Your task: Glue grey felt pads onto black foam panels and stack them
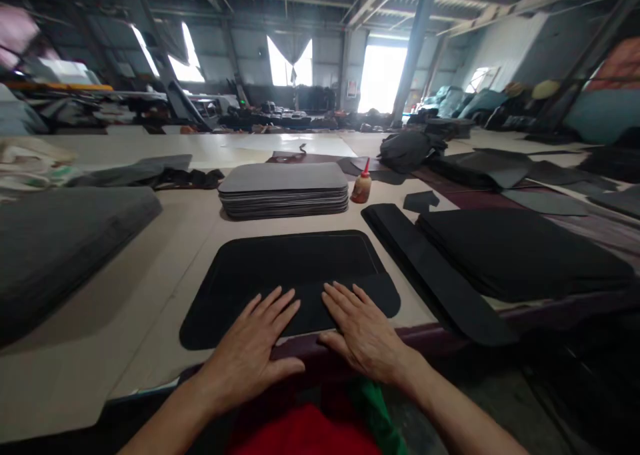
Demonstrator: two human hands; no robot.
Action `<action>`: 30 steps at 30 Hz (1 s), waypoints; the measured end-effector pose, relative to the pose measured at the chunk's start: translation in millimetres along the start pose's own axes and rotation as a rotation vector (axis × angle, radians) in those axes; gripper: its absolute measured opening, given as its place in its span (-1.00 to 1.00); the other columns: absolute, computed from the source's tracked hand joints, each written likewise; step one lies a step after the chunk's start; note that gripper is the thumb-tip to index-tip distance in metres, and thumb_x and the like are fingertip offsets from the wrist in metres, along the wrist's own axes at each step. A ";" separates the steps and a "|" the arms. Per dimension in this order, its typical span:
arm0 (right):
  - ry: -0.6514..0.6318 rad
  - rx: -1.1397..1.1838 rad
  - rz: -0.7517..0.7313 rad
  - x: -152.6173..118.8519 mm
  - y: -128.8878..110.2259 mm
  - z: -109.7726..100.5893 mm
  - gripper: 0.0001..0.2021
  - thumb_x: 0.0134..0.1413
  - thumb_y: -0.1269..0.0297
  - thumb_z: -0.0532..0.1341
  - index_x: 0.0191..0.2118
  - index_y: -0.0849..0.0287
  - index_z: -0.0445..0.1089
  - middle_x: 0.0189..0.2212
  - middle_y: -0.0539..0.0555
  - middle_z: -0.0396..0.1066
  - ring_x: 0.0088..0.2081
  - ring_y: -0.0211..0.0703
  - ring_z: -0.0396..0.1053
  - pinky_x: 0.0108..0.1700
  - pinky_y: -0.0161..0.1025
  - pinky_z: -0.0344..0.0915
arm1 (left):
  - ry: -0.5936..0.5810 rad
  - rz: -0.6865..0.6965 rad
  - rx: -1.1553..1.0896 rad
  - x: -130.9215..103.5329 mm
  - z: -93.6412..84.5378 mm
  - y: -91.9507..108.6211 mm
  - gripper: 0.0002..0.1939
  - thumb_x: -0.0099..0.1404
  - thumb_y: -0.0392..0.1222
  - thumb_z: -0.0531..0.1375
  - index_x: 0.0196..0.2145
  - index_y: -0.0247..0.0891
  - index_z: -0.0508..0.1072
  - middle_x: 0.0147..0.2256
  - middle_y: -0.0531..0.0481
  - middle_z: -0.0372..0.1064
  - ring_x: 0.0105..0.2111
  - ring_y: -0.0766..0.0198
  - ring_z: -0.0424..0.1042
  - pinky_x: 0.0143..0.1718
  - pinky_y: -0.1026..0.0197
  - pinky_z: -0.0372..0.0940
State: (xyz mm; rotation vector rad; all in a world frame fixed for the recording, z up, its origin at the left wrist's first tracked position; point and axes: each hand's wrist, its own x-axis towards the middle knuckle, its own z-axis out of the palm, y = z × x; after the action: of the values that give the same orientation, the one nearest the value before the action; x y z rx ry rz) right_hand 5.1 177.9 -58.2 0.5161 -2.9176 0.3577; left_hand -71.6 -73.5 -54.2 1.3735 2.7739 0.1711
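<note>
A black panel (295,258) with rounded corners lies flat on the table in front of me, a strip of like black material along its near side. My left hand (263,338) rests on its near edge, fingers stretched out and the thumb pointing right. My right hand (357,325) lies flat on the same edge further right, fingers slightly apart. Neither hand holds anything. Behind the panel stands a neat stack of grey panels (285,178) of similar outline. Just right of that stack is a small bottle (362,188) with a red pointed nozzle.
To the right lie long black strips (440,275) and a pile of black fabric pieces (520,248). A thick grey stack (65,241) sits at the left. A dark bundle (410,149) and a small dark scrap (421,201) lie further back. The table's near edge runs under my wrists.
</note>
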 end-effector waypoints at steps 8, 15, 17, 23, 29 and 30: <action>0.027 -0.153 0.201 -31.1 30.2 -3.1 -0.27 0.34 -0.14 0.01 0.34 0.43 0.14 0.36 0.34 -0.02 0.37 0.17 -0.04 0.35 0.15 0.00 | 0.171 -0.024 0.204 -48.0 10.3 -44.4 -0.09 0.27 0.38 0.11 0.40 -0.08 -0.07 0.37 -0.08 -0.07 0.32 -0.09 0.06 0.29 -0.18 0.11; 0.154 -0.321 0.253 -50.3 49.5 9.9 -0.14 0.32 -0.25 -0.09 0.29 0.58 0.18 0.31 0.52 0.02 0.34 0.28 0.01 0.30 0.16 0.08 | 0.266 -0.120 0.279 -89.2 25.4 -76.6 -0.02 0.24 0.38 0.15 0.42 -0.10 -0.13 0.38 -0.15 -0.11 0.30 -0.14 0.11 0.26 -0.17 0.15; 0.173 -0.347 0.239 -50.8 49.6 12.3 -0.12 0.31 -0.27 -0.11 0.28 0.60 0.19 0.30 0.56 0.04 0.33 0.31 0.02 0.29 0.17 0.11 | 0.265 -0.157 0.295 -96.7 25.8 -79.5 -0.01 0.23 0.40 0.14 0.41 -0.14 -0.09 0.38 -0.19 -0.12 0.30 -0.15 0.10 0.28 -0.19 0.12; 0.276 -0.288 0.002 -62.0 63.1 18.8 -0.45 0.41 0.06 -0.14 0.07 0.33 0.45 0.20 0.45 0.25 0.38 0.38 -0.16 0.24 0.37 0.07 | 0.061 -0.386 0.218 -119.1 -2.2 -73.8 -0.04 0.30 0.44 -0.02 0.37 -0.37 0.03 0.37 -0.29 -0.10 0.35 -0.11 -0.02 0.33 -0.24 -0.01; 0.304 -0.233 -0.181 -69.4 88.1 33.9 -0.45 0.33 0.31 -0.22 -0.07 0.13 0.55 0.14 0.32 0.34 0.40 0.41 -0.36 0.19 0.55 0.01 | 0.171 -0.564 0.096 -132.1 -19.0 -70.7 -0.04 0.36 0.42 -0.21 0.34 -0.51 0.05 0.36 -0.38 -0.10 0.37 -0.10 -0.10 0.36 -0.22 -0.10; 0.309 -0.229 -0.192 -70.2 89.9 35.5 -0.44 0.33 0.32 -0.23 -0.08 0.13 0.55 0.12 0.32 0.35 0.40 0.41 -0.37 0.19 0.56 0.00 | 0.175 -0.521 0.071 -129.1 -19.6 -65.6 -0.05 0.36 0.43 -0.19 0.35 -0.46 0.04 0.37 -0.35 -0.11 0.38 -0.09 -0.12 0.37 -0.23 -0.13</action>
State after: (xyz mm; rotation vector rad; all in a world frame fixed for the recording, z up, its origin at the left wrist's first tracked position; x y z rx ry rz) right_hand 34.4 272.9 -124.4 0.6348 -2.5426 0.0674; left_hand -46.8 -217.2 -43.9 0.6272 3.1928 0.1790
